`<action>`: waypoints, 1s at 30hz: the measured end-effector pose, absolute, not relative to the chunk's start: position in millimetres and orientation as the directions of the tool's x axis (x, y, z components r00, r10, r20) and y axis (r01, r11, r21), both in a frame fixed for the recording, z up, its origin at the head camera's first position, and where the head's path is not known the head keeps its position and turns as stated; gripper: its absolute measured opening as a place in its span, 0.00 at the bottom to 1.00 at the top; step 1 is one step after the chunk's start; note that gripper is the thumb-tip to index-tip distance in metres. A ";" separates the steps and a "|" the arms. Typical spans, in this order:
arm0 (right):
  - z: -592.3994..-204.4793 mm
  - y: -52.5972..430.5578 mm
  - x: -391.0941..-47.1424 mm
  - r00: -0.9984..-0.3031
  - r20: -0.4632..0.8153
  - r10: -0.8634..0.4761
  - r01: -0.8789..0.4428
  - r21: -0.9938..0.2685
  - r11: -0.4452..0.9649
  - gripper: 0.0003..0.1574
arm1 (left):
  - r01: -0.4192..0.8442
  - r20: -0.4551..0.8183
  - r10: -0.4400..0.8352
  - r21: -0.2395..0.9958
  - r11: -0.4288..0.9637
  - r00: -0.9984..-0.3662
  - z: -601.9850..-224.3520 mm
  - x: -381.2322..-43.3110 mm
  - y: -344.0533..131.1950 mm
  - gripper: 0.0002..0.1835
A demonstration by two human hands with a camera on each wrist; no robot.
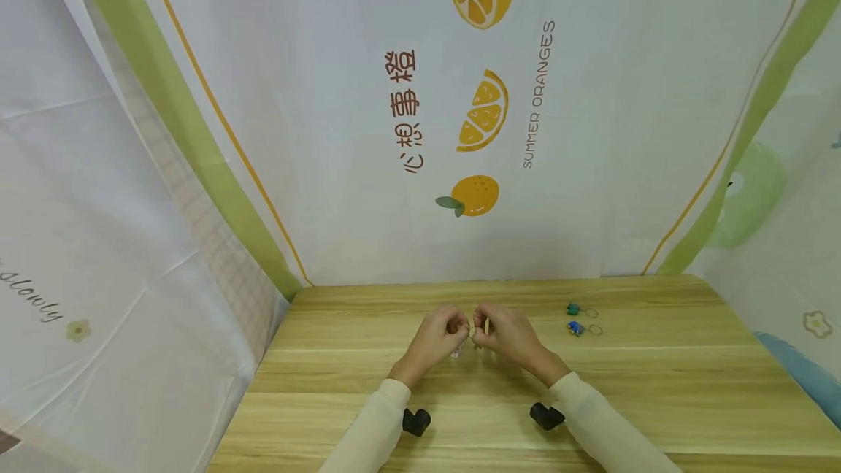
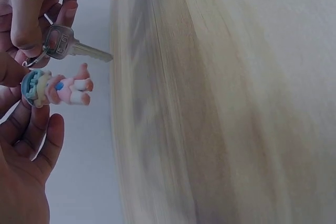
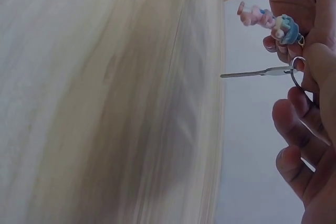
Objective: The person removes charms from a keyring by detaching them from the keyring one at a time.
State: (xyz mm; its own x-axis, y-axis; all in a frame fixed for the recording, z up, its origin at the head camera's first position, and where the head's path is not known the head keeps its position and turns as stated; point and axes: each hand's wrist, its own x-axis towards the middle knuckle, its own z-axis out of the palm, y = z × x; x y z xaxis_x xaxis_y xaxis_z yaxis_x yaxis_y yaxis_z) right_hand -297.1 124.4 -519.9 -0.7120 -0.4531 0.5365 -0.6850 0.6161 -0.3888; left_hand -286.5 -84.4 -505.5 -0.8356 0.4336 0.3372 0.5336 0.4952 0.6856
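Both hands meet above the table, fingertips close together. My left hand (image 1: 439,333) pinches a small figurine charm (image 2: 58,88) near its head. The charm has a pink body, white feet and a blue-green top, and a small gold loop shows at its head in the right wrist view. Between thumb and finger, my right hand (image 1: 502,334) pinches a metal split ring (image 3: 295,72). From that ring hangs a silver key (image 2: 65,44), its blade pointing away from the fingers. Whether the charm's loop is on the ring is hidden by the fingertips.
On the wooden table (image 1: 631,400), to the right, lie a green figurine keychain (image 1: 573,309) and a blue figurine keychain (image 1: 575,328), each with a ring. A printed white cloth (image 1: 328,130) hangs behind the table. Black wrist mounts sit by both sleeves.
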 end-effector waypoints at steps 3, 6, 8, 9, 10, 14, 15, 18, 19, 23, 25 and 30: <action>-521.0 125.9 -297.4 -0.700 0.539 -0.468 -0.701 -0.393 0.595 0.11 | 0.525 0.326 0.435 0.695 0.492 -0.839 -505.5 -286.7 -84.1 0.06; -521.5 127.4 -297.6 -0.691 0.537 -0.484 -0.713 -0.398 0.577 0.14 | 0.518 0.316 0.439 0.702 0.489 -0.841 -505.8 -287.3 -84.0 0.06; -521.5 128.3 -297.7 -0.681 0.539 -0.497 -0.725 -0.395 0.565 0.14 | 0.512 0.306 0.442 0.707 0.489 -0.844 -505.8 -287.6 -84.0 0.06; -521.5 128.5 -297.8 -0.675 0.541 -0.502 -0.730 -0.389 0.562 0.14 | 0.509 0.301 0.443 0.708 0.490 -0.845 -505.7 -287.7 -84.0 0.06; -521.5 128.7 -297.9 -0.667 0.546 -0.507 -0.737 -0.385 0.555 0.14 | 0.506 0.295 0.445 0.710 0.489 -0.845 -505.6 -287.8 -84.1 0.07; -521.6 127.8 -297.5 -0.632 0.579 -0.514 -0.763 -0.352 0.542 0.13 | 0.485 0.277 0.435 0.720 0.496 -0.856 -504.9 -287.7 -85.3 0.07; -521.4 127.1 -297.0 -0.630 0.587 -0.508 -0.762 -0.344 0.548 0.12 | 0.479 0.275 0.429 0.723 0.498 -0.860 -505.3 -287.9 -85.8 0.08; -520.7 124.4 -295.4 -0.654 0.597 -0.465 -0.731 -0.338 0.593 0.11 | 0.463 0.274 0.406 0.734 0.498 -0.872 -506.5 -288.8 -87.3 0.08; -520.5 123.5 -294.7 -0.670 0.594 -0.445 -0.712 -0.346 0.611 0.10 | 0.459 0.275 0.401 0.738 0.495 -0.874 -507.0 -289.0 -87.5 0.08; -521.0 120.5 -292.7 -0.733 0.570 -0.372 -0.648 -0.417 0.637 0.04 | 0.447 0.275 0.386 0.753 0.483 -0.881 -507.9 -289.1 -87.3 0.08; -521.8 119.3 -291.9 -0.759 0.545 -0.355 -0.626 -0.464 0.626 0.02 | 0.447 0.279 0.381 0.754 0.481 -0.881 -509.0 -289.4 -87.3 0.07; -521.5 117.1 -289.1 -0.818 0.453 -0.354 -0.571 -0.566 0.595 0.03 | 0.452 0.286 0.384 0.759 0.469 -0.878 -510.2 -289.5 -86.9 0.08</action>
State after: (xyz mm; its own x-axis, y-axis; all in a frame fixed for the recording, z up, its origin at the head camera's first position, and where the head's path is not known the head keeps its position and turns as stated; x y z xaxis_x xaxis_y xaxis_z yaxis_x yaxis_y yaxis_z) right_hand -289.1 117.1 -521.5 -0.8183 -0.3537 0.4530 -0.5705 0.5952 -0.5659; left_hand -289.5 -86.9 -510.2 -0.8779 0.3838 0.2863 0.4524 0.4689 0.7586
